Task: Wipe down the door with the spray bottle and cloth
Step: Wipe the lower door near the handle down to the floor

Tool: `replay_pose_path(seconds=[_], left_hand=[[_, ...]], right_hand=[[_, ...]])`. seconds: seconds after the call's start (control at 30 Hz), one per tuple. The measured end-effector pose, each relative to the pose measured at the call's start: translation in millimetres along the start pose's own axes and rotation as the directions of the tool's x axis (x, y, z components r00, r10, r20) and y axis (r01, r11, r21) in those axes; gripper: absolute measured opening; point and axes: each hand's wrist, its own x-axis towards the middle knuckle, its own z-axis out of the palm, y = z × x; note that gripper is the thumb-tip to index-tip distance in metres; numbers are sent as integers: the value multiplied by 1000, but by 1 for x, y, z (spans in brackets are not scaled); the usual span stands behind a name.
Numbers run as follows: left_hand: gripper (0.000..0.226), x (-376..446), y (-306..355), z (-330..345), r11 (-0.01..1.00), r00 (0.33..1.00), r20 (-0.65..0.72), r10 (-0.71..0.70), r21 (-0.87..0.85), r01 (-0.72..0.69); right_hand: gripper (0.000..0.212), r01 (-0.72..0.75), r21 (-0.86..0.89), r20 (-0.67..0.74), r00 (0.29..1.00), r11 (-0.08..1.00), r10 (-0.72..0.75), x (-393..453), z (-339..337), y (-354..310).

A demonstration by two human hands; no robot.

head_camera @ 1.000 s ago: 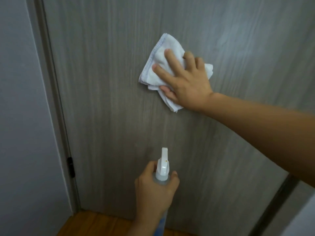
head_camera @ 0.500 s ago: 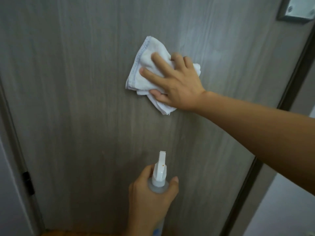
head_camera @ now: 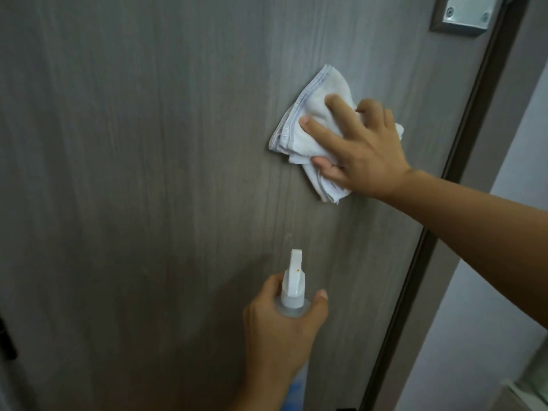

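Observation:
The grey wood-grain door (head_camera: pixel 148 173) fills most of the head view. My right hand (head_camera: pixel 364 155) presses a crumpled white cloth (head_camera: pixel 308 114) flat against the door's upper right part, fingers spread on top and thumb along the cloth's lower edge. Lower down, my left hand (head_camera: pixel 278 336) grips the neck of a clear spray bottle (head_camera: pixel 293 286). Its white nozzle points up at the door, a little off the surface. The bottle's body is mostly hidden behind my hand.
A metal plate (head_camera: pixel 465 10) sits on the door at the top right. A dark edge strip (head_camera: pixel 462 143) runs down the door's right side, with a pale wall (head_camera: pixel 474 321) beyond. A dark hinge (head_camera: pixel 7 342) shows at the far left.
My right hand has slid the cloth to the right across the door, toward its right edge. The view has followed to the right. My left hand still holds the bottle low.

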Motion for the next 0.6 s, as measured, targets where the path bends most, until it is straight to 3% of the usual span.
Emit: replay_pose_path(seconds=[0.17, 0.3, 0.47, 0.6], left_hand=[[27, -10, -5, 18, 1000, 999, 46, 8, 23, -9], [39, -8, -6, 10, 1000, 998, -58, 7, -28, -8], [45, -1, -2, -31, 998, 995, -77, 67, 6, -67], [39, 3, 0, -66, 996, 988, -130, 83, 51, -77]], right_hand=[[55, 1, -11, 16, 1000, 1000, -1, -18, -4, 21], [53, -73, 23, 35, 997, 997, 73, -28, -3, 17], [55, -307, 56, 54, 951, 950, 304, -42, -2, -18], [55, -530, 50, 75, 847, 847, 526, -72, 2, -57]])
